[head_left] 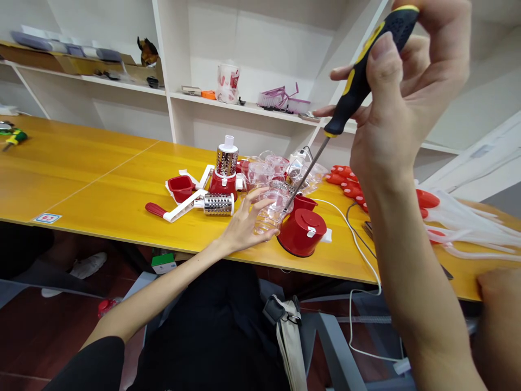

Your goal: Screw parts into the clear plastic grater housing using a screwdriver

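My right hand (401,103) is raised close to the camera, fingers wrapped round the black and yellow handle of a screwdriver (358,81). Its metal shaft slants down to the left toward the parts on the orange table (101,184). My left hand (246,222) reaches out over the table with fingers spread, touching a clear plastic cup (271,214). Just right of that cup stands a red grater body (302,231). A steel grater drum on a white crank with a red handle (191,205) lies left of my left hand.
More clear cups (260,174), an upright steel drum on a red base (225,168), a small red cup (180,187), red handles (345,182) and white plastic parts (472,222) crowd the table. A white cable (358,244) trails off the edge. Shelves (244,106) stand behind. A bag (288,326) hangs below.
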Demonstrator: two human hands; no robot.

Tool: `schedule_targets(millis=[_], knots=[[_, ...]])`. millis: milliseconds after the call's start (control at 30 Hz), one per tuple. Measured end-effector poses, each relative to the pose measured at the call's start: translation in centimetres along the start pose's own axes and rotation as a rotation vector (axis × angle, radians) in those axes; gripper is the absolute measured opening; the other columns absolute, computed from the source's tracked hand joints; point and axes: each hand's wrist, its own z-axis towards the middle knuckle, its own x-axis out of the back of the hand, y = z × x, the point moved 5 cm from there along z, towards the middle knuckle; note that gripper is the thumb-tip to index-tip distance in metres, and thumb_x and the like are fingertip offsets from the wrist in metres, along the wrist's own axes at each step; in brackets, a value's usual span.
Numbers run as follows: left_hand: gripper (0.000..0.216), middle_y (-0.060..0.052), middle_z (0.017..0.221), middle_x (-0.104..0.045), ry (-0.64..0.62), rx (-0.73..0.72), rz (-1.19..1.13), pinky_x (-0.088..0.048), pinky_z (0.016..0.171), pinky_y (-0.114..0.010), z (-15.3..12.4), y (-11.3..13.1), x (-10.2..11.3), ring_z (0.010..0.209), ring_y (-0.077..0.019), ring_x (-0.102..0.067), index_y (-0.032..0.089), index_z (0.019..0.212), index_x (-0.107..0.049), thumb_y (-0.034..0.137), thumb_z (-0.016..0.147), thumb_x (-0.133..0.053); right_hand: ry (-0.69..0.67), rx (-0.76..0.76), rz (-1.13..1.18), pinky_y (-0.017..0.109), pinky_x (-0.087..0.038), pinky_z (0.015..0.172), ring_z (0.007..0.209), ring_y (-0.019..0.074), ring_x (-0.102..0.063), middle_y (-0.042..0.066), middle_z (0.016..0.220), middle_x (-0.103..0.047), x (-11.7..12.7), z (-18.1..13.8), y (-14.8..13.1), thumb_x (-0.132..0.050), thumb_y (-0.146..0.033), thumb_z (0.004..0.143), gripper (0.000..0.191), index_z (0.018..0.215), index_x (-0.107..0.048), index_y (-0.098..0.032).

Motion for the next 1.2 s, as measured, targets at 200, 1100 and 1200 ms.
schedule_targets(millis=[200,1100,1200], knots=[[0.067,-0.014,0.149,-0.040,-0.007,0.006,0.001,-0.042,0.116,-0.061,0.0,-0.1,-0.1,0.146,-0.0331,-0.040,0.030,0.144,-0.037,0.051,0.089,-0.069,0.114,0.107,-0.087,0.017,-0.058,0.073,0.078,-0.0007,-0.055,-0.003,0.101,-0.056,0.7,0.3,-0.7,-0.068,-0.030,0.086,0.017,0.100,-0.061,-0.023],[0.067,-0.016,0.148,-0.041,0.008,-0.003,0.007,-0.043,0.116,-0.059,0.0,0.0,0.0,0.146,-0.0332,-0.041,0.026,0.144,-0.039,0.048,0.089,-0.071,0.077,0.015,-0.055,0.018,-0.060,0.056,0.081,0.0025,-0.063,-0.004,0.101,-0.059,0.0,0.0,-0.2,-0.060,-0.028,0.088,0.030,0.117,-0.054,-0.022],[0.067,-0.015,0.149,-0.041,0.006,0.002,0.003,-0.043,0.116,-0.060,0.0,0.0,0.0,0.145,-0.0334,-0.041,0.027,0.144,-0.038,0.049,0.089,-0.070,0.117,0.013,-0.021,0.021,-0.058,0.055,0.082,0.0078,-0.067,-0.001,0.096,-0.063,0.2,0.1,0.1,-0.041,-0.021,0.093,0.029,0.120,-0.051,-0.018]])
